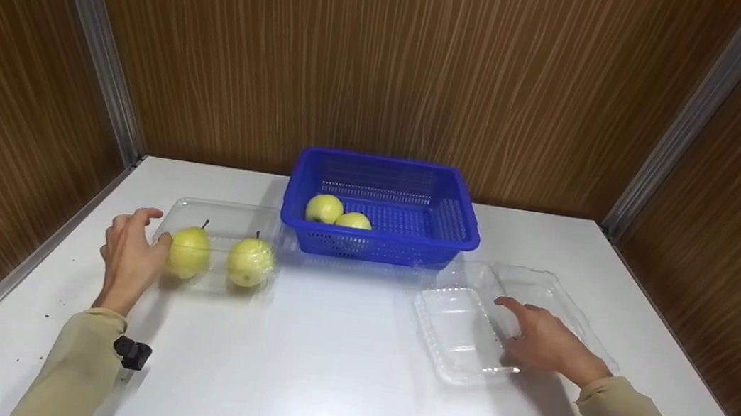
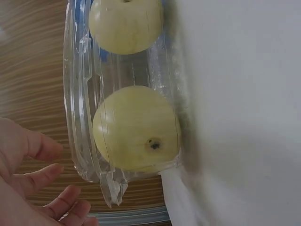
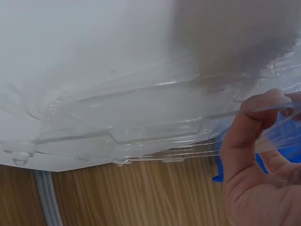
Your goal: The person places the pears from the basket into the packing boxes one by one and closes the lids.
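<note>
A blue basket (image 1: 401,246) stands on the white table (image 1: 338,347), an unfolded clear clamshell (image 1: 458,330) right, a clear box (image 1: 234,214) left — the right hand (image 1: 543,339) pinches the clamshell's edge, the left hand (image 1: 132,253), fingers loosely bent and holding nothing, is beside the box — two yellow fruits (image 1: 250,264) inside it, two more fruits (image 1: 324,209) in the basket
</note>
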`<action>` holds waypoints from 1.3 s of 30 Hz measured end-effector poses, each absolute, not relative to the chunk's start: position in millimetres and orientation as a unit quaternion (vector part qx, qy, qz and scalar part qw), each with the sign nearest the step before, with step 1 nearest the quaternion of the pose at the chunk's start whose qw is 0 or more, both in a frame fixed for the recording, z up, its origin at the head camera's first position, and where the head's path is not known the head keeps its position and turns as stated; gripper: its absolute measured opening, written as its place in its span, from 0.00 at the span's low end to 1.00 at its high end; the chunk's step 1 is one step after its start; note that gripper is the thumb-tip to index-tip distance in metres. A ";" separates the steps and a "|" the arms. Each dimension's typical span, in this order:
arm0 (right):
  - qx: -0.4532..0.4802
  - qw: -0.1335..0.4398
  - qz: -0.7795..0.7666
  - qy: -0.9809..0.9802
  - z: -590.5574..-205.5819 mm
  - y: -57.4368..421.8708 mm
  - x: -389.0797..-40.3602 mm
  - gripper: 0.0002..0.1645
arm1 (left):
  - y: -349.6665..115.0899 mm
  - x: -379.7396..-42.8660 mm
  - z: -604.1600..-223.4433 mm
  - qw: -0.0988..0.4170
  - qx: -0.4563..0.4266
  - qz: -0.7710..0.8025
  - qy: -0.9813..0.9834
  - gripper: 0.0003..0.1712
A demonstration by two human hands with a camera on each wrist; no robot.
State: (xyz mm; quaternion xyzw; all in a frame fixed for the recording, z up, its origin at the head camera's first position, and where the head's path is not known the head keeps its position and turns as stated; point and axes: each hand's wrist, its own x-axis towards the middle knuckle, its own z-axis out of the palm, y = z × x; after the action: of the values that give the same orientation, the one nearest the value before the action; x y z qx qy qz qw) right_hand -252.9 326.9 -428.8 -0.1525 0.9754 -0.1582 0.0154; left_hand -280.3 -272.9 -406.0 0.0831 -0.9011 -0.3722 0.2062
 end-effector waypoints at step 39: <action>-0.109 0.055 -0.256 0.959 -426.0 217.9 -243.2 0.42 | -87.4 -337.0 -338.5 0.076 -0.134 -0.198 -0.968 0.22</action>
State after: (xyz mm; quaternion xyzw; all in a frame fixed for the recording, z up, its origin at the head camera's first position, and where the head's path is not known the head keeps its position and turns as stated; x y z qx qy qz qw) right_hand -243.2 217.9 -426.0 -0.1088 0.9589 -0.2561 0.0550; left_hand -337.0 -87.4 -338.5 -0.1344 -0.9680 -0.1981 0.0757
